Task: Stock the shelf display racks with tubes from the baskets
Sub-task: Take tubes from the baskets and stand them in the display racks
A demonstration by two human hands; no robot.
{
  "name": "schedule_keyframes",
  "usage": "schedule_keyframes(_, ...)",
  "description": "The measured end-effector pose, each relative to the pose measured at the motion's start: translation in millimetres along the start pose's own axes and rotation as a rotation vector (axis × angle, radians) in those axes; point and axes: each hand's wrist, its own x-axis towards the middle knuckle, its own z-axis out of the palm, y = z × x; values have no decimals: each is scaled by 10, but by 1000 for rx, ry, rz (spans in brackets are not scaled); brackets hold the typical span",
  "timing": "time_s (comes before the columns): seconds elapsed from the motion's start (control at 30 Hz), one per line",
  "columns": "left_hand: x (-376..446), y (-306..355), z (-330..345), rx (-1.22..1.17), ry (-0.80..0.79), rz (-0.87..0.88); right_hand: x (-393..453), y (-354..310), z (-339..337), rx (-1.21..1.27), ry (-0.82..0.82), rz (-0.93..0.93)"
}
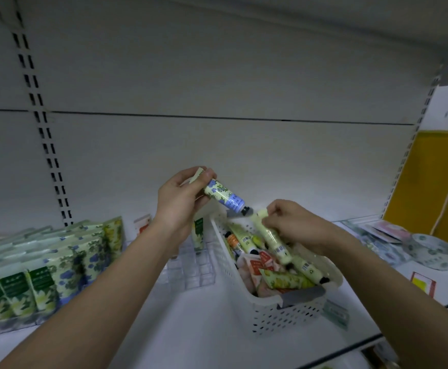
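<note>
Tubes filled the white perforated plastic basket (276,312) on the white shelf (204,328): pale yellow-green ones, an orange one and pink sachets heaped together. My left hand (177,201) gripped a blue-flowered tube with a black cap (224,197), tilted cap-down above the basket's far end. My right hand (292,225) pinched a pale green tube (272,237) that lay partly in the heap. Just left of the basket stood a clear plastic divided rack (191,267), with one green-and-white tube (198,234) upright in it. Further left, a clear display tray (10,324) held rows of flowered tubes, blue and green.
</note>
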Motion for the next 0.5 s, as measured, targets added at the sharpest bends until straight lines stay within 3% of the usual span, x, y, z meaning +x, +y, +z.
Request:
schedule_keyframes(0.07, -11, 47, -27, -9, 32, 15, -26, -92, 36, 365, -26, -11)
schedule_keyframes(0.13, -17, 96, -53, -35, 87, 32, -57, -224, 115, 546, -6, -78)
schedule_keyframes(0.3, -47, 253, -163, -57, 205, 78, -148, -553, 383, 479, 21, -277)
schedule_keyframes(0.5, -156, 517, -431, -26, 238, 147, -129, -850, 699, 507, -24, -285)
